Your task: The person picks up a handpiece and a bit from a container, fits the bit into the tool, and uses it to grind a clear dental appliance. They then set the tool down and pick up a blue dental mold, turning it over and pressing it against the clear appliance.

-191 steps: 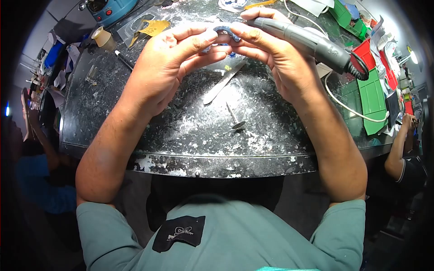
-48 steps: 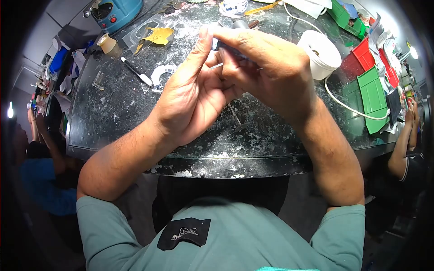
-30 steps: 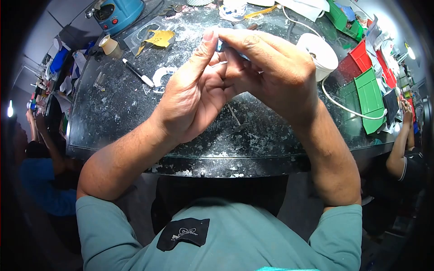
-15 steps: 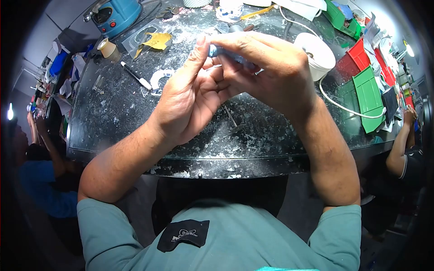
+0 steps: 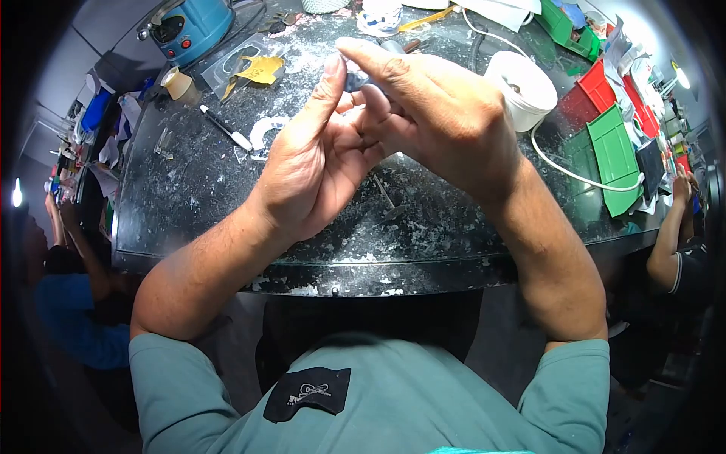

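My left hand [image 5: 306, 163] is raised above the bench with its fingers curled and thumb pointing up, closed around a small blue-grey piece [image 5: 353, 79]. My right hand [image 5: 454, 113] arches over it from the right, index finger stretched across the top and thumb bent inward, also closed at the piece. Most of the piece is hidden by the fingers, so its kind cannot be made out. Under the hands, a thin metal tool [image 5: 384, 192] lies on the dark bench [image 5: 249, 219].
On the left are a black-and-white pen [image 5: 227, 127], a white horseshoe-shaped piece [image 5: 266, 133], yellow material [image 5: 262, 69] and a blue machine [image 5: 189, 34]. To the right stand a white round container [image 5: 522, 91] with a cord, and green [image 5: 614, 150] and red [image 5: 597, 87] bins. Other people sit on both sides.
My right index finger has lifted and straightened, and the right thumb has come into view. Less of the blue-grey piece shows now. My left hand has hardly moved.
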Action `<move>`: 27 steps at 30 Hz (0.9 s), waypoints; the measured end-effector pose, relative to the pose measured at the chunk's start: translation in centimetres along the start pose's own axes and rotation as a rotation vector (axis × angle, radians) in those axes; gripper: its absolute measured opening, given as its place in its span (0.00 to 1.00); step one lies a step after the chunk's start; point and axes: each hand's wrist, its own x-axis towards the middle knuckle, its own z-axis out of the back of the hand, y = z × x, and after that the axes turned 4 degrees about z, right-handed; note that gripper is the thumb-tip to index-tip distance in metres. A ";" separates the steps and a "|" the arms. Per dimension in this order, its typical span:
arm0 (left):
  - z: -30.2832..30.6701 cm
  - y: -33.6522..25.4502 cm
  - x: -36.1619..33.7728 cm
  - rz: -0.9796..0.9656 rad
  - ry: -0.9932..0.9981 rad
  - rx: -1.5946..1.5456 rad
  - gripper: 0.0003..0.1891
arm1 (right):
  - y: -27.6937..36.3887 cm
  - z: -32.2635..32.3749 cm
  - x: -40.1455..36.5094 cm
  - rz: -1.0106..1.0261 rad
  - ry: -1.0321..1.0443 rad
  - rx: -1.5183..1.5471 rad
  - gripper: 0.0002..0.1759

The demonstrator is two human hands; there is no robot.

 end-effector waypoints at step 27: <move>1.7 -6.9 0.4 -0.483 -0.384 0.177 0.26 | -3.1 1.7 -0.7 -0.345 0.434 0.305 0.12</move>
